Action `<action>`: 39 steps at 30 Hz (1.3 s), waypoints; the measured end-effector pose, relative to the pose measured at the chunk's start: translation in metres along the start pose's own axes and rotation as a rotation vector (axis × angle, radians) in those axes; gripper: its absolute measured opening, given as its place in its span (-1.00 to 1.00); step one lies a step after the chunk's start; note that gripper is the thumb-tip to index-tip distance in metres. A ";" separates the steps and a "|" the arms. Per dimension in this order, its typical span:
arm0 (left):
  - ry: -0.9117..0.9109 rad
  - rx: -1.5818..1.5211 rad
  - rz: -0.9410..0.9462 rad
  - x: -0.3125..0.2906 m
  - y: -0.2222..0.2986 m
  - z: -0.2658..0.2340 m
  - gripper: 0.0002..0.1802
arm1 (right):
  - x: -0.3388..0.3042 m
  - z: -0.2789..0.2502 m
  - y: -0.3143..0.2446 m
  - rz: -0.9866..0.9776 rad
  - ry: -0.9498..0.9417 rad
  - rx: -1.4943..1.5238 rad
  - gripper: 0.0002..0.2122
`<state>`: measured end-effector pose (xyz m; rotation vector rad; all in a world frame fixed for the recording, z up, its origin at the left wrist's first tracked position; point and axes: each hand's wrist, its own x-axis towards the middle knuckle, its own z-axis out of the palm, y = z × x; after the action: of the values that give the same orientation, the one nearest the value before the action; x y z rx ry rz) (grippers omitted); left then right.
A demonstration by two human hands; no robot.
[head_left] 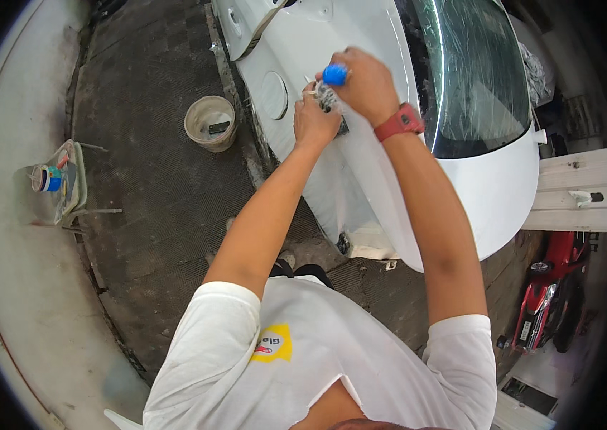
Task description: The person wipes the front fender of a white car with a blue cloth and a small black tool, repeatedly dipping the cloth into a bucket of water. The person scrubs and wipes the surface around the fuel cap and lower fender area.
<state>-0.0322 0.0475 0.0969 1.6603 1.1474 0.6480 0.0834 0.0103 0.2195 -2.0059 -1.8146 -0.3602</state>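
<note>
Blue piece (334, 74): jutted from the fist at the upper centre of the frame, rounded and blurred, its other end hidden by the grip.
Silvery piece (326, 94): sat just below it, pale and mottled; smear and fingers made its shape hard to read.
Right hand (369, 80): was clenched around the blue piece, fingers curled well in; the fingertips could not be made out.
Left hand (315, 122): had its fingers bent around the silvery piece, thumb side to the right, the palm out of sight.
Dark edge (343, 127): showed beside the left hand, mostly covered.
White car body (489, 188): spread beneath both hands, running toward the right, with a round flap (275, 94) left of the fingers.
Rear window (471, 79): stood at the upper right, its top cut off.
Red watch (399, 122): circled the right wrist.
Bucket (190, 123): stood left of centre, a dark item (219, 127) inside, too small to identify.
Chair (80, 190): stood at the far left, near a blue-banded tub (46, 178).
Red vehicle (543, 294): appeared at the lower right, bent by the lens.
</note>
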 end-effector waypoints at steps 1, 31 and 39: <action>0.025 0.030 -0.055 0.003 0.006 0.000 0.00 | 0.015 -0.005 0.002 -0.034 0.014 -0.044 -0.71; 0.077 0.286 0.337 -0.096 -0.013 0.051 -0.14 | -0.005 0.015 0.138 -0.195 0.088 -0.273 -0.43; 0.051 0.228 0.174 -0.069 -0.009 0.039 -0.10 | -0.003 0.014 0.136 -0.182 0.083 -0.291 -0.42</action>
<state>-0.0323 -0.0304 0.0805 1.9633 1.1551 0.6925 0.2165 0.0044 0.1888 -1.9768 -1.9914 -0.7907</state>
